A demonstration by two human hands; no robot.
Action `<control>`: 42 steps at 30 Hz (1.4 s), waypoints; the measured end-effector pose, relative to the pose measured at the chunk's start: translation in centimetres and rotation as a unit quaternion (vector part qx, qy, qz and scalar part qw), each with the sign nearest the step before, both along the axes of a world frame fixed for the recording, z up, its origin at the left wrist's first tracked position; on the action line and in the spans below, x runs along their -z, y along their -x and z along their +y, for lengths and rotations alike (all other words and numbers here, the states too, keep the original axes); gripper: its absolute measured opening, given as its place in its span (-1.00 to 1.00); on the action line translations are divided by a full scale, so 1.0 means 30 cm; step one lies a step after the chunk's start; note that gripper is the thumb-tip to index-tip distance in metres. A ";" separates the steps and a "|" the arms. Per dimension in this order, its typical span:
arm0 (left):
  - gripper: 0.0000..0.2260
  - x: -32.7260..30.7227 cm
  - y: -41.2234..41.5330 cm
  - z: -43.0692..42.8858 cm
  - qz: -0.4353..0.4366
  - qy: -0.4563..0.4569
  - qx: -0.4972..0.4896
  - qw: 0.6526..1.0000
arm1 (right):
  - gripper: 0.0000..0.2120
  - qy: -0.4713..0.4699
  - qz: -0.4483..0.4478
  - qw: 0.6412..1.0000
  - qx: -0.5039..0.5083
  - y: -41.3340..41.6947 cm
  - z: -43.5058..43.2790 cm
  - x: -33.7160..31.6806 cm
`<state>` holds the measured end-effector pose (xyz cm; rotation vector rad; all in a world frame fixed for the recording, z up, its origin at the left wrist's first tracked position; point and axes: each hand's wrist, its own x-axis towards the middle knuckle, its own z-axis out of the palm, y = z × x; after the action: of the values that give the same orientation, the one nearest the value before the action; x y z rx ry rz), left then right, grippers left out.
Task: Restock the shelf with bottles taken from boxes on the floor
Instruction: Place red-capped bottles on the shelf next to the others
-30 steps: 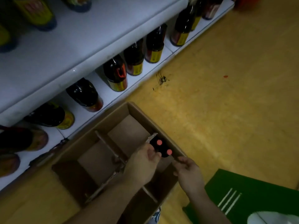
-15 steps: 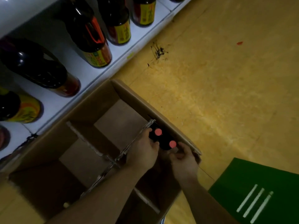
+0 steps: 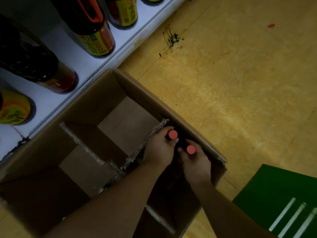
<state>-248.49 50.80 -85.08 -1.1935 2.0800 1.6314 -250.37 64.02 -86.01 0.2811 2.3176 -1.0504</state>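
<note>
- One open cardboard box point(image 3: 96, 98) sits on the floor, split by cardboard dividers point(image 3: 154, 131); the number of compartments cannot be told.
- Two hands reach into the box: the left hand point(image 3: 159, 148) and the right hand point(image 3: 195, 162).
- Two red-capped bottles stand in the box, one gripped by each hand: the far bottle point(image 3: 172, 134) by the left, the near bottle point(image 3: 191, 149) by the right.
- Five dark shelf bottles point(image 3: 92, 35) show on one white shelf point(image 3: 68, 52), several cut off by the frame edge.
- One green sheet point(image 3: 267, 189) lies at lower right, bearing three white stripes point(image 3: 282, 213).
- One red speck point(image 3: 271, 25) and one dark scuff patch point(image 3: 172, 39) mark the yellow floor point(image 3: 240, 100).
</note>
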 end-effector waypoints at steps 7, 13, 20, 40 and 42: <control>-0.69 0.000 -0.030 0.014 0.030 0.083 0.042 0.995 | -0.60 -0.011 0.033 0.998 -0.043 -0.002 0.027 0.007; -0.75 -0.025 -0.090 0.016 0.036 0.075 0.049 0.995 | -0.59 -0.023 0.047 0.997 -0.064 -0.007 0.043 -0.013; -0.76 -0.105 -0.153 0.007 0.031 0.084 0.072 0.993 | -0.61 -0.034 0.039 0.995 -0.086 -0.037 0.065 -0.092; -0.75 -0.751 -0.239 -0.018 0.073 0.141 0.088 0.983 | -0.82 -0.013 0.085 0.990 -0.110 -0.032 0.060 -0.756; -0.76 -0.851 -0.250 -0.021 0.085 0.136 0.076 0.984 | -0.82 -0.014 0.096 0.988 -0.118 -0.024 0.050 -0.874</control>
<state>-240.99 50.17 -59.54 -0.9684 2.4973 1.4622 -249.66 65.52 -59.79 -0.0884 2.4639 -0.9633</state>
